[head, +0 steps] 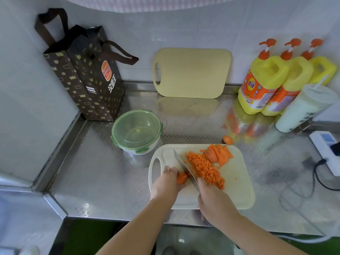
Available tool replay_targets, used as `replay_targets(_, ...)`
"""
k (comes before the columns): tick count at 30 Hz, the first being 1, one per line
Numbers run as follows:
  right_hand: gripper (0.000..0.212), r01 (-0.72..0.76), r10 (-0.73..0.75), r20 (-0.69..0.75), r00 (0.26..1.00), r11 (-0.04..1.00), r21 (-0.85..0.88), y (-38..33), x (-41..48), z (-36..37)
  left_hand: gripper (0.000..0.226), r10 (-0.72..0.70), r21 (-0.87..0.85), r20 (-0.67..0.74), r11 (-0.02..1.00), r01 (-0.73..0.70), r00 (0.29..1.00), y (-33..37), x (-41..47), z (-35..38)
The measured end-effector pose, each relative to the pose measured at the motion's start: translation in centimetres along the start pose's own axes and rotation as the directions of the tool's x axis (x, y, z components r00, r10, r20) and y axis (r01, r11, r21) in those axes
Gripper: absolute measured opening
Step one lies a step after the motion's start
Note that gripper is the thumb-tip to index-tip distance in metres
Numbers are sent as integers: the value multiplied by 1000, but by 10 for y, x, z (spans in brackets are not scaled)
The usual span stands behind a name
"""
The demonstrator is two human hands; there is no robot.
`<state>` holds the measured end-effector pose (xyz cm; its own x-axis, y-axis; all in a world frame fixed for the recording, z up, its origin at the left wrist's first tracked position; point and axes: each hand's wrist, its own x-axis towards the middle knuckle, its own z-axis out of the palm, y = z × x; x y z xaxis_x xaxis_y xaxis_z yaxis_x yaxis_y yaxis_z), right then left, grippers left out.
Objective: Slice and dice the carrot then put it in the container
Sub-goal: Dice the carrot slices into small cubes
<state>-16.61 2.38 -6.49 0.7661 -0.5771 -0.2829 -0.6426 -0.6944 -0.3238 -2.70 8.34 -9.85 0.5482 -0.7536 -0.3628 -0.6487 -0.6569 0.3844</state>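
Observation:
A white cutting board (237, 192) lies on the steel counter. On it my left hand (166, 183) presses down a few carrot slices (182, 178). My right hand (211, 197) grips the handle of a knife (184, 167), whose blade rests against those slices. A long pile of diced carrot (204, 167) lies to the right of the blade. Beyond it, uncut carrot slices (219, 153) fan out near the board's far edge. The round container (137, 132), with a green clip-on lid closed on it, stands left of the board's far corner.
A carrot end (228, 139) lies on the counter behind the board. A second beige board (191, 72) leans on the wall. A brown paper bag (86, 74) stands at back left. Yellow detergent bottles (261, 81), a white cup (303, 109) and a power strip (325, 151) occupy the right.

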Motion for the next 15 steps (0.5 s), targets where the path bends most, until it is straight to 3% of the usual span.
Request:
replay_targets(7, 16, 3, -4, -25, 1000, 1000, -9, 1, 6, -1, 49, 14, -8, 46, 1000, -14, 999, -7, 6, -1)
replay_targets(15, 19, 10, -10, -7, 1000, 1000, -5, -2, 4, 2, 33, 41, -13, 1, 999, -41, 999, -18, 7, -4)
